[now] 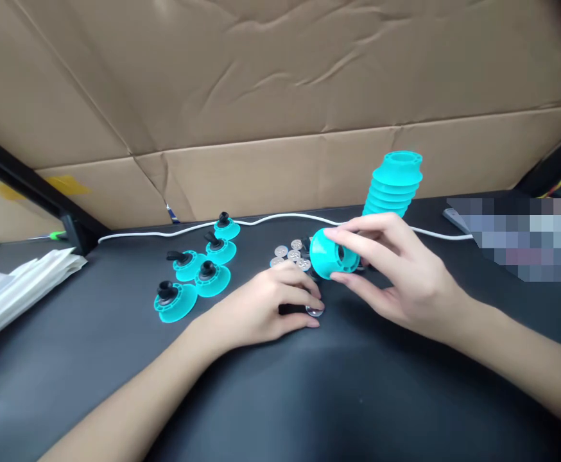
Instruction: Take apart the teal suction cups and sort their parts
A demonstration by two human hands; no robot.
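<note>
My right hand [405, 276] grips a teal flared plastic cup [323, 255] between thumb and fingers, raised above the table and tilted with its narrow ribbed end toward the palm. Low on the table, my left hand [278, 301] curls its fingers and thumb around a small shiny clear disc [315, 311]. Behind that hand lie several small round silver discs with holes [294, 256], with dark pieces partly hidden by the cup. To the left stand several teal cups with black knobs fitted on top [177, 303].
A leaning stack of teal cups [395, 183] stands behind my right hand. A white cable [280, 216] runs along the back before a cardboard wall [261, 179]. White packets [25, 292] lie at left beside a black frame post [76, 224]. A blurred-out patch [531, 237] covers the right.
</note>
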